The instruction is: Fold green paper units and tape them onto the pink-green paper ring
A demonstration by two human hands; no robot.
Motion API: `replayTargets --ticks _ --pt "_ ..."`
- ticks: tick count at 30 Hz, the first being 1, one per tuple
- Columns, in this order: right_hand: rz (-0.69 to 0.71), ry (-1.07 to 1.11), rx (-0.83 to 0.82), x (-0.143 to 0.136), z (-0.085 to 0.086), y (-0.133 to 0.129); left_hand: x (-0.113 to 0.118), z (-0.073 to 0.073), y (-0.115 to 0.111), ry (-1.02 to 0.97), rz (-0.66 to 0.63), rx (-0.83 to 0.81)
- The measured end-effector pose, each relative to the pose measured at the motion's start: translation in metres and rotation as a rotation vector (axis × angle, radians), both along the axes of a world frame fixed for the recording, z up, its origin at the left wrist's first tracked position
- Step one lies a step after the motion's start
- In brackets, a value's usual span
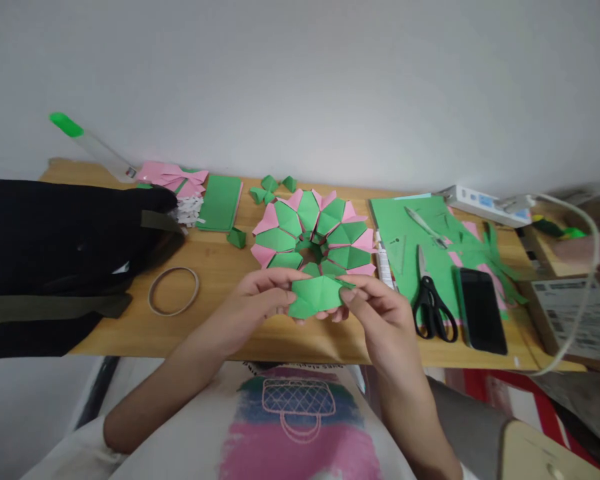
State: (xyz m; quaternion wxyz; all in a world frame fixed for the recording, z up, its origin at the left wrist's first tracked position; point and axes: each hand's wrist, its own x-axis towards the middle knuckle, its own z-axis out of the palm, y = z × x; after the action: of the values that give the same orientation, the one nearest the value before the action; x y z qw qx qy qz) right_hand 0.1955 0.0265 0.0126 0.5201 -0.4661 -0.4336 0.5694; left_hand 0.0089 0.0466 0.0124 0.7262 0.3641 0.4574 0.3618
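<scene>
A folded piece of green paper is held up over the front of the table. My left hand pinches its left edge, thumb in front and fingers behind. On the opposite side, my right hand grips the right edge the same way. Just behind the hands lies a ring of pink and green folded paper, its near edge partly hidden by the held piece. Small green folded pieces rest to the left of the ring and behind it.
A tape ring and a black bag occupy the left. On the right lie black-handled scissors, a phone, green sheets, a glue tube and paper scraps. A power strip with a white cable stands behind them.
</scene>
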Motion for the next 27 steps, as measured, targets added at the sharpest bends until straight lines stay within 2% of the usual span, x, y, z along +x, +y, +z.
replayTargets --ticks 3,6,16,19,24,27 --pt "-0.002 0.003 -0.022 0.002 0.001 -0.001 0.001 -0.002 -0.001 -0.041 0.011 -0.043" --pt "-0.013 -0.025 -0.017 0.003 0.0 -0.001 0.002 0.002 -0.001 -0.063 0.001 -0.02" --pt "-0.079 -0.093 -0.001 0.005 -0.005 -0.007 0.006 0.015 -0.004 0.169 -0.104 0.265" --pt "-0.22 -0.07 0.056 0.012 -0.003 -0.008 0.007 0.014 -0.007 0.302 -0.112 0.439" --pt "-0.609 0.069 0.143 0.035 0.001 -0.002 0.013 0.001 -0.008 0.707 -0.006 0.968" --pt "-0.71 0.09 0.118 0.046 -0.002 0.002 0.018 -0.009 -0.005 0.954 -0.11 1.163"
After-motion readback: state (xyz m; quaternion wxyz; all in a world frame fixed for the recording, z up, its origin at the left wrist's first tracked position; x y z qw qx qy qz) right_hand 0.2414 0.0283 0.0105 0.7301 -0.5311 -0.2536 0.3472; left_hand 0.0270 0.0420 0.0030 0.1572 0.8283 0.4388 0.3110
